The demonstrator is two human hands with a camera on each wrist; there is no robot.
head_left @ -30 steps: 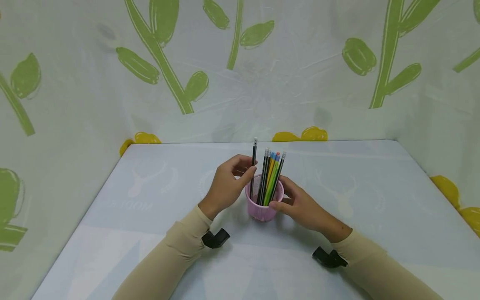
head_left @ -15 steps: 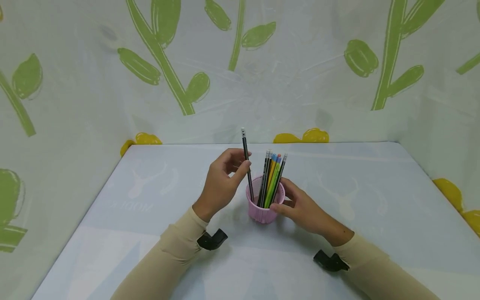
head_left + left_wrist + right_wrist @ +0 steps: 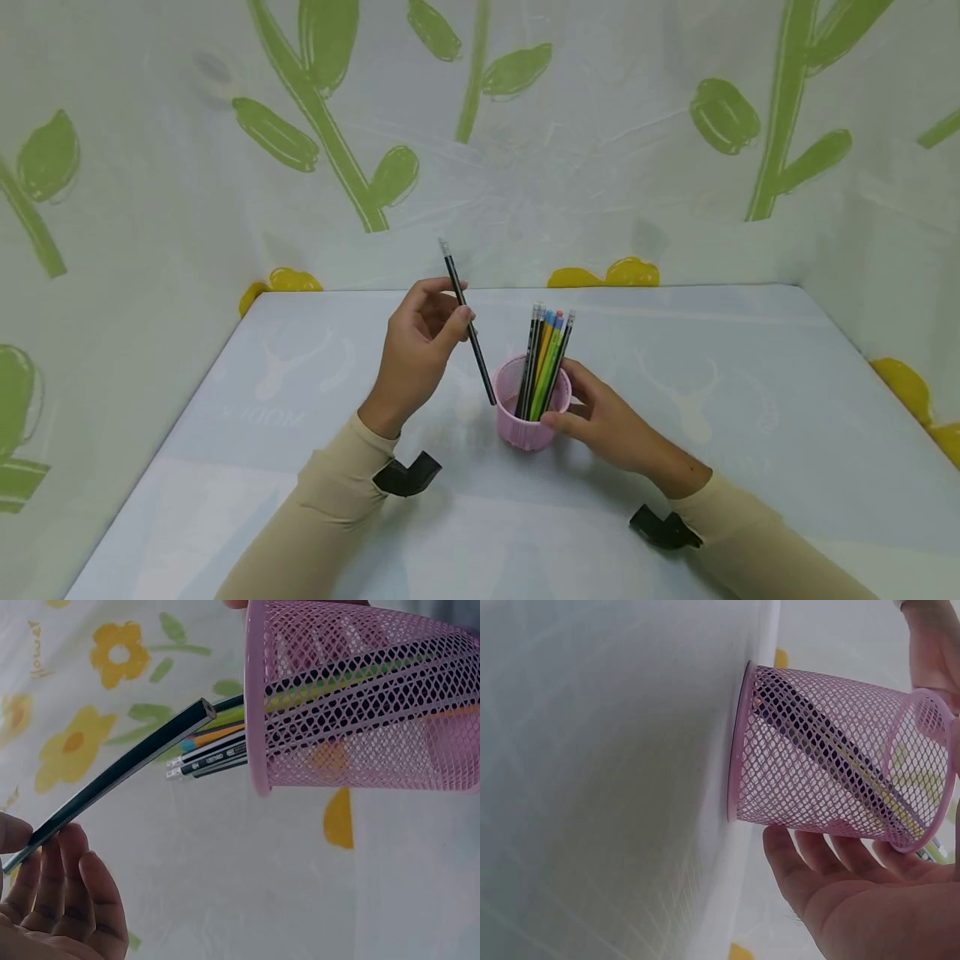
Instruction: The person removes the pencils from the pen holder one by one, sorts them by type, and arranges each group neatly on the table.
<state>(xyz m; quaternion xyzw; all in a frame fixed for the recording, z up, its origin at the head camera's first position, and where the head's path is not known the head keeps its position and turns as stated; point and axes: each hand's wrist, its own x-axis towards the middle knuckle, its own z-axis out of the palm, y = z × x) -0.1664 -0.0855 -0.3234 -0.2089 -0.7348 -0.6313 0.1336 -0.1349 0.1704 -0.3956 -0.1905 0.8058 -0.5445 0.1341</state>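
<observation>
A black pencil (image 3: 476,342) with a white-tipped end is pinched between the thumb and fingers of my left hand (image 3: 412,354). It leans up to the left, its lower end just outside the rim of a pink mesh pencil cup (image 3: 522,435). In the left wrist view, the bare lower end of the pencil (image 3: 124,772) shows no sharpened point. My right hand (image 3: 622,421) holds the cup at its right side, thumb in front and fingers behind. Several pencils (image 3: 543,367), black, yellow and green, stand in the cup, leaning right. The right wrist view shows fingers (image 3: 780,859) against the mesh.
The cup stands on a pale table (image 3: 300,508) printed with faint deer heads. Behind it rises a whitish wall covering (image 3: 585,167) with green leaves and yellow flowers. A black wrist mount (image 3: 407,475) sits on the left sleeve, another (image 3: 663,527) on the right one.
My left hand has lifted the black pencil out of the cup, moving left and up while the pencil tilts over to the left. My right hand stays at the cup.
</observation>
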